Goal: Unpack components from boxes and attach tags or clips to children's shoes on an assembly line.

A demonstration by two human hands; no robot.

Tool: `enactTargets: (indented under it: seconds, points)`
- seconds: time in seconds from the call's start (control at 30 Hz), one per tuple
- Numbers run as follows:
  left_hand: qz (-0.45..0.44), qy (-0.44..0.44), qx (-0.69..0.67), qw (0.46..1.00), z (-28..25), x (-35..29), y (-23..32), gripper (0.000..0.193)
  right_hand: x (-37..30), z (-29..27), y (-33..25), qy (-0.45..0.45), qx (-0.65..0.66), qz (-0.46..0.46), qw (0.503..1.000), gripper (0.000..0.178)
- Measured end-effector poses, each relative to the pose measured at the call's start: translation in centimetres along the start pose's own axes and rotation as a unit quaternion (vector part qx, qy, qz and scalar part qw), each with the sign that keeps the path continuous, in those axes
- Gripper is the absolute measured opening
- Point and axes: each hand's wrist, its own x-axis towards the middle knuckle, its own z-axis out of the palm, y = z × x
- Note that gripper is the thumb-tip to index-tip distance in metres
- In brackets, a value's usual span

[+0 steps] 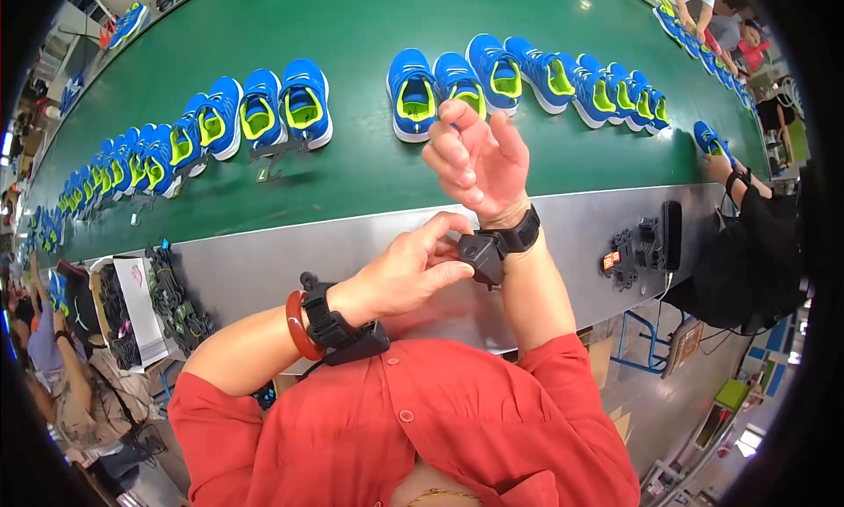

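My left hand (406, 268) reaches across my body and pinches a small black box-shaped device (483, 259) between thumb and fingers. That device sits on a black strap (525, 232) around my right wrist. Raised with its palm turned up, my right hand (479, 162) has loosely bent fingers set apart and nothing in them. Behind its fingertips stand blue sneakers (413, 98) with lime-green linings and white soles. My left wrist wears a similar black strapped device (338, 329) and a reddish bangle (298, 327).
More blue sneakers (303, 104) line the green belt (352, 177) to both sides. Black plastic hangers (176, 300) and a white box (145, 309) lie left on the metal ledge (230, 274). A black oblong device (672, 234) lies right. A co-worker's hand (719, 167) holds a shoe at far right.
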Motion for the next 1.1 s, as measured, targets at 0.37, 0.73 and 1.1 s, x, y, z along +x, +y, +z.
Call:
enactTargets:
  seconds: [0.37, 0.73, 1.1]
  points:
    - [-0.031, -0.023, 0.074, 0.997, -1.2, 1.5, -0.4, 0.031, -1.1, -0.5, -0.6, 0.029, -0.017, 0.031, 0.999, 0.051]
    - [-0.035, 0.224, -0.186, 0.956, -12.4, 5.5, 2.3, 0.031, -3.7, 0.7, 4.3, 0.233, -0.588, 0.212, 0.745, 0.013]
    - [0.025, 0.293, -0.252, 0.922, -14.3, 8.6, 1.4, 0.027, -5.7, 1.7, 10.4, -0.070, -0.882, 0.174, 0.433, 0.024]
